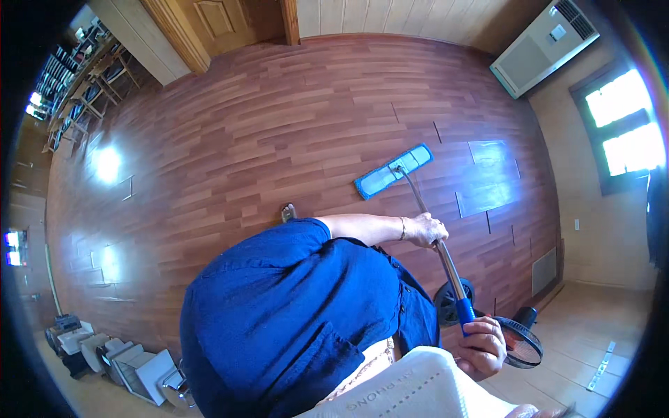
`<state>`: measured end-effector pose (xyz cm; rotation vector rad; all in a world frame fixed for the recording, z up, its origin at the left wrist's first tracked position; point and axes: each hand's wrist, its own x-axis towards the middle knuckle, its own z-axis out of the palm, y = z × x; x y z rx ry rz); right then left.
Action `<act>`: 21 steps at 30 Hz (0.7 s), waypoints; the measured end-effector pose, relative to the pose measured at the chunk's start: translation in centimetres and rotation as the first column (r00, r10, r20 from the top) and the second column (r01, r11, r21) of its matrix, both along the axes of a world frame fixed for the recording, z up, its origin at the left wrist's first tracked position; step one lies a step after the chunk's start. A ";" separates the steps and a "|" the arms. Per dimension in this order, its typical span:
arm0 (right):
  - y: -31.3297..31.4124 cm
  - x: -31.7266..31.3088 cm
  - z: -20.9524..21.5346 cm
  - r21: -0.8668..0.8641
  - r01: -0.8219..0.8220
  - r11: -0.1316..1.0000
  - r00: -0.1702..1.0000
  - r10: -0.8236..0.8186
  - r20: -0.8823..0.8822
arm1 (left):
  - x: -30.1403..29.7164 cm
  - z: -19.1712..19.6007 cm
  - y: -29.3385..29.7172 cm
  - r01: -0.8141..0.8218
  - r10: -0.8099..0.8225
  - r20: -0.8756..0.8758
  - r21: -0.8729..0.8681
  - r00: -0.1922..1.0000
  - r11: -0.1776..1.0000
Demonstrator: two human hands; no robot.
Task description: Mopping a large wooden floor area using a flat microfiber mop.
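A flat mop with a blue, fringed rectangular head [394, 171] lies on the wood-plank floor ahead of me. Its metal pole [451, 270] slants back toward my right side and ends in a blue grip. My left hand [425, 230], with a bracelet at the wrist, is closed around the pole partway up. Lower down, my right hand [482, 346] wraps the end of the blue grip [465, 313]. The tip of my foot [288, 212] shows beyond my blue shirt.
Close to my right hand stands a black fan [524, 343] with a round base [453, 301]. A tall white air conditioner [543, 49] occupies the far right corner, near a window [622, 125]. Items line the lower left wall [125, 362]; chairs [87, 97] and a door [216, 24] are farther off.
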<state>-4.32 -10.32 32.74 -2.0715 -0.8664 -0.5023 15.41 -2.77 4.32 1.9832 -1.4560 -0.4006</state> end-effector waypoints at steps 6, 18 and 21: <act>4.0 1.9 -3.4 0.216 0.270 0.938 0.959 -0.281 0.022 | 3.4 -2.1 1.1 -0.117 0.121 -0.054 0.075 0.991 0.990; 8.8 13.6 -7.2 0.197 0.049 0.979 0.994 -0.029 -0.102 | 13.4 -4.9 13.1 -0.576 0.574 -0.039 -0.074 0.818 0.814; 9.6 15.7 -8.1 0.223 0.014 0.975 0.993 0.012 -0.114 | 14.8 -5.9 16.7 -0.648 0.650 -0.054 -0.167 0.758 0.743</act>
